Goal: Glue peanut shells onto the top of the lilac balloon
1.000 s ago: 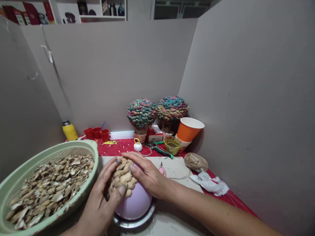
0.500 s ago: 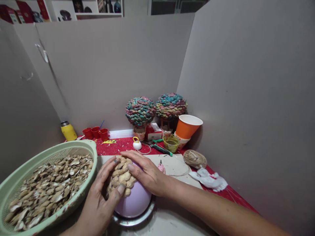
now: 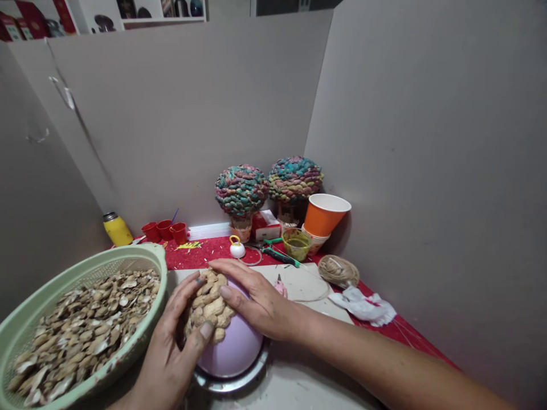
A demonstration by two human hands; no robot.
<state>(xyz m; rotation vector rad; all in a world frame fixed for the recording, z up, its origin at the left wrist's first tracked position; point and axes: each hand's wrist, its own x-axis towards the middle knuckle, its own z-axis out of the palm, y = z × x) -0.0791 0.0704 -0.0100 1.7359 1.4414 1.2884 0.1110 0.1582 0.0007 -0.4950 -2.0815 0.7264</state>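
Note:
A smooth lilac ball sits in a round metal dish, its upper left side covered with tan peanut shells. My left hand curves round the shell-covered side, its thumb pressed on the lower shells and its fingers along the far left edge. Across the top lies my right hand, thumb on the shells and fingers over the ball's upper edge. Both hands hold the ball between them. Its left and rear surfaces are hidden by the hands.
A green basket of shells stands left. Behind are a yellow bottle, red cups, two colourful shell-covered balls on stands, pliers, a yellowish bowl and an orange bucket. Twine and white cloth lie right.
The view has shifted slightly, so the background sits a little further left and higher. Both hands keep nearly the same hold on the ball.

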